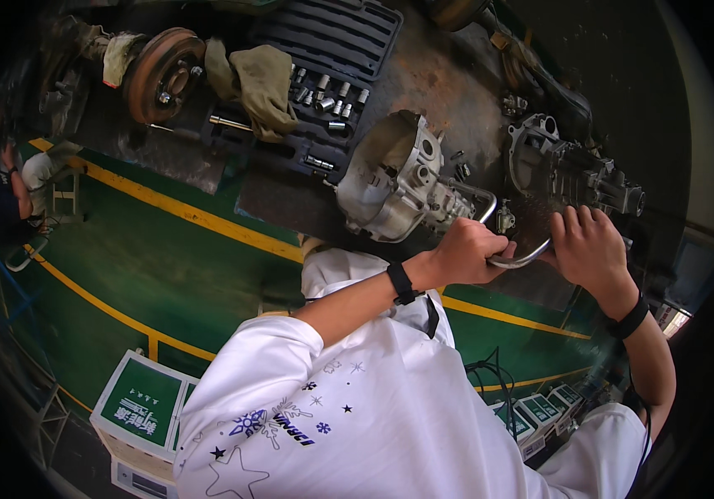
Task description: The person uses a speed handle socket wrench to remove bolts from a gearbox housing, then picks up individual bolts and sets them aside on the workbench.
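My left hand [469, 252] is closed round the middle of a bent silver speed brace [521, 259]. The fingers of my right hand [591, 249] are wrapped round the brace's right end. Its far bend rises past my left hand beside a grey metal gearbox housing [390, 179], which lies on the bench with its wide round opening to the left. Where the tip of the brace meets the housing, I cannot make out. Beyond my right hand lies a second gearbox part [569, 170] with an open flange.
An open black socket case [324, 41] holds several silver sockets, with a drab cloth [261, 87] over its left part. A rusty brake drum [166, 75] sits at the far left of the bench. White-and-green cabinets [145, 407] stand behind. Another person [12, 195] is seated at the left.
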The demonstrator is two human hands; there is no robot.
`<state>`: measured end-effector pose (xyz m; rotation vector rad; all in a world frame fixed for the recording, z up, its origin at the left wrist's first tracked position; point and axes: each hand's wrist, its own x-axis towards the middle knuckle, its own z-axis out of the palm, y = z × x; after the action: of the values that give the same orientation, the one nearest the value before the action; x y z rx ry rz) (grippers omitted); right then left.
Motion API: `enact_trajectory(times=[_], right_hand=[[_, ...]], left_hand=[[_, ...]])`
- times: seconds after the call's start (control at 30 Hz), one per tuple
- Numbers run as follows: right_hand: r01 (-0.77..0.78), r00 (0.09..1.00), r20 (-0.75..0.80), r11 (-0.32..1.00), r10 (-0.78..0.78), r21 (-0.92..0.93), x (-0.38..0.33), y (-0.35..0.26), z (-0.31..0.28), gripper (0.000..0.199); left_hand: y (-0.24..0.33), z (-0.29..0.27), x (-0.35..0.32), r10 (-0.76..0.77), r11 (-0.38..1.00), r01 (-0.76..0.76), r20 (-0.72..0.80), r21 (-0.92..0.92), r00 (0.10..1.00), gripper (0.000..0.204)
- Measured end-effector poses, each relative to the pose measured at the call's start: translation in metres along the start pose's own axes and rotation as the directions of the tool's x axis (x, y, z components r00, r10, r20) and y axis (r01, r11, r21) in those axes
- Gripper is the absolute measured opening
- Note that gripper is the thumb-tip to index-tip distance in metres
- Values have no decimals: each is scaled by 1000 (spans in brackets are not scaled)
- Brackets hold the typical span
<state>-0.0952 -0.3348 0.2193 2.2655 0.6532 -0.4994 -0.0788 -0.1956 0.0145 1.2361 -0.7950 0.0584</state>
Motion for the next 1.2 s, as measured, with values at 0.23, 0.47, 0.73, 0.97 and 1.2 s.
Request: enact_trajectory(times=[0.23,0.47,0.73,0.97,1.2], right_hand=[[-320,947,131,888,293,329,7,0,-6,42],[-776,613,764,-31,200,630,-17,14,35,60],[-10,470,809,-918,-354,-395,31,-19,-42,30],[-225,768,331,-253,548,941,24,-12,-49,17],[-191,688,-652,947,317,258,39,28,-23,44]], left_hand=[[-15,3,66,-203,977,213,-216,22,955,31],[-46,44,112,-107,966,115,-45,230,993,8],[-35,121,52,-76,975,50,113,219,991,35],[-21,76,39,-160,980,172,118,-99,980,23],[-11,60,18,-40,997,52,227,-49,973,21]])
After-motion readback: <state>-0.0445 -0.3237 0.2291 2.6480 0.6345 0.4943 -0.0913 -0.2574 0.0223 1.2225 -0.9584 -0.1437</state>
